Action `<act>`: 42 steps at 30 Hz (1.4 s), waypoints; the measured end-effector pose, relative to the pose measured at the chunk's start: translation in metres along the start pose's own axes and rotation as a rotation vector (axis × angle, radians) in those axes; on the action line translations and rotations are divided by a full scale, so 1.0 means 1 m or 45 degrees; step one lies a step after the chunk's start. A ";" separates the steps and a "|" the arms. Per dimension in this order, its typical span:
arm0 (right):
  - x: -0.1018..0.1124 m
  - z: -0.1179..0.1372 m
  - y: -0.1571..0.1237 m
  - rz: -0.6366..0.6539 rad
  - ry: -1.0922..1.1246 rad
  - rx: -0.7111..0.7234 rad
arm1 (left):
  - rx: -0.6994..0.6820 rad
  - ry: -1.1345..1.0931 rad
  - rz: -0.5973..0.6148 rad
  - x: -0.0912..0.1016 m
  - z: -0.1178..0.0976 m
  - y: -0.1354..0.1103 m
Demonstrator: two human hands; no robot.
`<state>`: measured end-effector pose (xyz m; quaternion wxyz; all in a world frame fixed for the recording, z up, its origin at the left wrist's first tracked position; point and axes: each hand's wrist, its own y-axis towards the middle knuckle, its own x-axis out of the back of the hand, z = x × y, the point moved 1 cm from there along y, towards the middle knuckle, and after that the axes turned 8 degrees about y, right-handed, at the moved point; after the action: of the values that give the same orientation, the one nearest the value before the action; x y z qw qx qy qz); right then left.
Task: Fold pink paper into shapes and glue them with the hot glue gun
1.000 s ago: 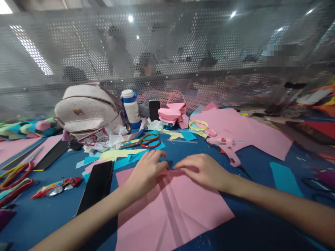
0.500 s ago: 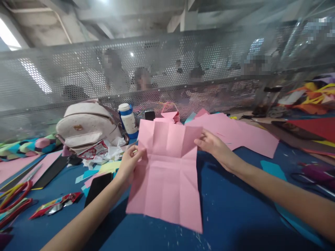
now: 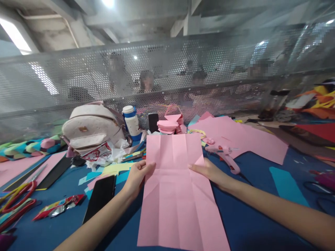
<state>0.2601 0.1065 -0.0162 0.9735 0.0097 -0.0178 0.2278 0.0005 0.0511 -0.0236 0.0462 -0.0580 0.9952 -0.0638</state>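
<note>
A pink sheet of paper (image 3: 174,198) with creases running both ways is held up between my hands, tilted toward me. On its left edge my left hand (image 3: 138,176) is closed, thumb on the front face. My right hand (image 3: 209,170) pinches the right edge, its thumb across the paper and the fingers mostly hidden behind. Just beyond the right hand lies a pink glue gun (image 3: 223,153). Behind the sheet's top edge stand folded pink paper pieces (image 3: 169,124). A black phone (image 3: 101,195) lies beside my left forearm.
At the back left are a white backpack (image 3: 91,127) and a bottle (image 3: 131,122). Scissors (image 3: 23,191) and a red wrapper (image 3: 59,206) lie on the blue table at left. Pink sheets (image 3: 243,137) spread at back right. Behind stands a perforated metal screen (image 3: 167,87), with people beyond it.
The sheet has come lower and nearer to me, uncovering the glue gun and pink pieces behind it. My right hand has slid down from the top right corner along the edge.
</note>
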 end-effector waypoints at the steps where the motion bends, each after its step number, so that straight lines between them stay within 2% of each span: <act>1: 0.002 -0.002 0.000 -0.007 0.007 -0.019 | 0.004 0.026 0.000 0.001 0.001 0.001; 5: 0.005 -0.007 0.001 -0.057 0.004 -0.111 | -0.005 0.137 0.006 0.003 0.000 0.004; 9: 0.006 -0.008 0.002 -0.083 -0.009 -0.169 | 0.000 0.257 0.088 0.002 -0.001 0.005; 19: 0.004 -0.004 0.000 -0.037 -0.088 -0.046 | -0.007 0.433 0.133 0.006 0.002 0.006; 32: 0.007 -0.007 0.003 -0.031 0.031 -0.100 | -0.007 0.395 0.179 0.021 -0.003 0.017; 42: 0.006 -0.012 0.002 -0.032 0.012 -0.134 | -0.040 0.402 0.236 0.021 0.003 0.019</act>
<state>0.2647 0.1114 -0.0284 0.9755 -0.0424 -0.0251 0.2144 -0.0223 0.0672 -0.0310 -0.1058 0.0439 0.9920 -0.0520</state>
